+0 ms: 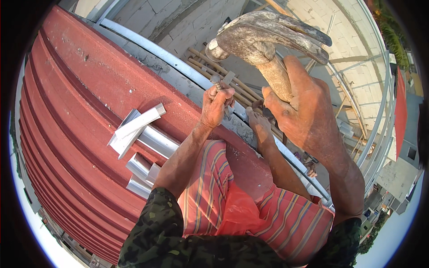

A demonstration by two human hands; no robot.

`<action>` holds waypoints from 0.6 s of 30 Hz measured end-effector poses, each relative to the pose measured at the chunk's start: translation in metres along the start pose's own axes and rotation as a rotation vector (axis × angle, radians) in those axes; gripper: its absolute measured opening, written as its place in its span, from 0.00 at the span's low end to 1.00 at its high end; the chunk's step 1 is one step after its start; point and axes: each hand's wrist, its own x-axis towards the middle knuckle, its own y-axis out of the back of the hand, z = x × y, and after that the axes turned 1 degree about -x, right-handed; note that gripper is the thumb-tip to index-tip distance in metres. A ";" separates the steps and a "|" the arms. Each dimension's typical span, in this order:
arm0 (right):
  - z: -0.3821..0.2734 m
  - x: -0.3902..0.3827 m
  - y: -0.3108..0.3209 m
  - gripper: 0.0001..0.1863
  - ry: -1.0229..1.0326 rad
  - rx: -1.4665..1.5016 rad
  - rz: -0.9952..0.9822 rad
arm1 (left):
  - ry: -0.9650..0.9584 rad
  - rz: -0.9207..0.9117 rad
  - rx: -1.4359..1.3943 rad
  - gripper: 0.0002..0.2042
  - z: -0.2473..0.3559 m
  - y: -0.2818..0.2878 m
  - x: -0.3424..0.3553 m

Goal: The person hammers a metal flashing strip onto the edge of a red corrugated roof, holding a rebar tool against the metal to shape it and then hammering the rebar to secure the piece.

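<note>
We note the claw hammer [263,38] raised at far centre, its worn steel head above the wall edge. Our right hand [304,111] is closed around the wooden handle just below the head; we judge it head-heavy, rigid, better gripped lower for swing. Our left hand [216,107] pinches a small metal fastener [222,82] upright, fingers closed on it, over the grey metal rail [178,67]. Left of it, light metal brackets [138,134] lie on the red roof sheet [80,111]
</note>
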 end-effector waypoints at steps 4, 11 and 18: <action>0.014 0.010 -0.019 0.13 0.098 -0.224 -0.107 | 0.006 -0.003 -0.038 0.09 -0.006 -0.006 0.006; -0.024 0.021 0.005 0.11 0.124 -0.116 0.130 | 0.020 -0.053 0.108 0.09 0.002 -0.002 -0.007; 0.000 0.011 0.001 0.15 0.005 -0.315 -0.241 | 0.080 -0.071 0.162 0.08 -0.013 -0.001 -0.010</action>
